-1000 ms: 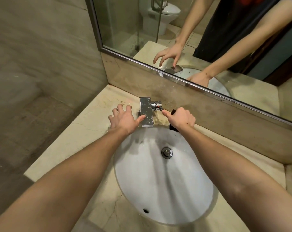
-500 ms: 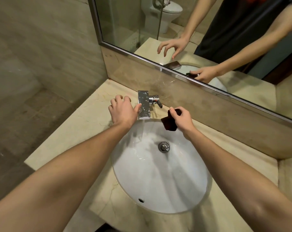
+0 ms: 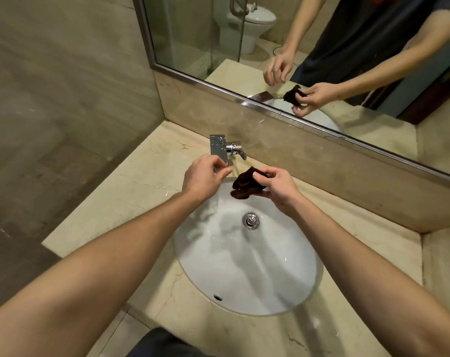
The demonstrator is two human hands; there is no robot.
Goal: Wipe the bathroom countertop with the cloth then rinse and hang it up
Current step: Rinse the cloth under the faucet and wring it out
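A small dark brown cloth (image 3: pixel 245 184) is bunched in my right hand (image 3: pixel 278 186), held over the back rim of the white oval sink (image 3: pixel 257 266), just right of the chrome tap (image 3: pixel 220 149). My left hand (image 3: pixel 204 177) hovers in front of the tap spout, fingers loosely curled, holding nothing and close to the cloth. Water streaks run down the basin around the chrome drain (image 3: pixel 250 220). The beige marble countertop (image 3: pixel 131 199) surrounds the sink.
A mirror (image 3: pixel 308 47) above the backsplash reflects both hands, the cloth and a toilet behind a glass partition. A tiled wall stands at the left. The tap lever (image 3: pixel 240 152) points right. The counter ends at a raised ledge on the far right (image 3: pixel 442 256).
My right hand left the tap lever and brought the cloth out over the sink. My left hand lifted off the counter by the tap and moved towards the cloth. Water now wets the basin.
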